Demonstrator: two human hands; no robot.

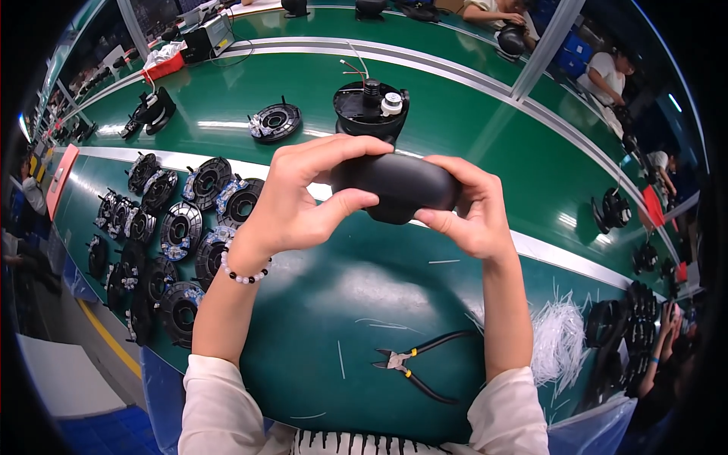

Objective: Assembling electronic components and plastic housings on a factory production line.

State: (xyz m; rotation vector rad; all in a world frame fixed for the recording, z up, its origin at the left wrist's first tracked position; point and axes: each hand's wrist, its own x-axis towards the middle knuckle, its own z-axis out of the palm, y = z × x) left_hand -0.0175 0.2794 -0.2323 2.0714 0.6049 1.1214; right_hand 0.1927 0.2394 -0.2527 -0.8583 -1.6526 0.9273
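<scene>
Black housing [396,188] clamped between left hand [292,201] and right hand [470,208], long axis left-right. Pliers [413,364] below hands; round black base [370,110] just beyond.

**A black shell held in two hands**

The shell [398,186] is black, smooth and rounded, a bit like a fat bean. It lies on its side, long way going left to right. It is up in the air above the green worktop [341,303], near the middle. The left hand [292,201] wraps its left end, thumb below and fingers on top. The right hand [470,212] holds its right end the same way.
</scene>
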